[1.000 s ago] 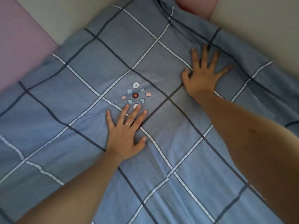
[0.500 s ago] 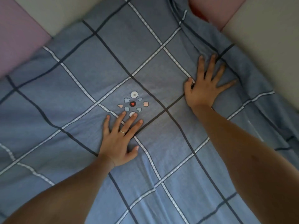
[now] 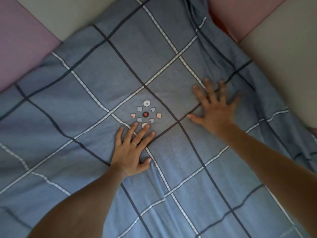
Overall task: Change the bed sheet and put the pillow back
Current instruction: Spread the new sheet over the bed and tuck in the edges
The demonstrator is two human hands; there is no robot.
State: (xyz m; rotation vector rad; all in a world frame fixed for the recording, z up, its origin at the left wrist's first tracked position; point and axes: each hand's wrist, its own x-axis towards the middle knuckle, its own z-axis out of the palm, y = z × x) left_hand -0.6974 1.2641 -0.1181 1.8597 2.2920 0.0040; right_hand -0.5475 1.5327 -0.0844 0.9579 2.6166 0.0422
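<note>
Cropped bed sheet [image 3: 96, 93]; blurred right hand [image 3: 216, 109].

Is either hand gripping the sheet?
No, the left hand and right hand both lie flat on the sheet with fingers spread.

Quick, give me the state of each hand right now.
Left hand: open, flat on the blue checked bed sheet.
Right hand: open, fingers spread on it.

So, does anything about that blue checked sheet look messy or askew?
Yes: the blue checked fabric bed sheet is bunched into long folds beside the grey padded wall panel, beyond the flat right hand. Around the left hand it lies smooth.
</note>
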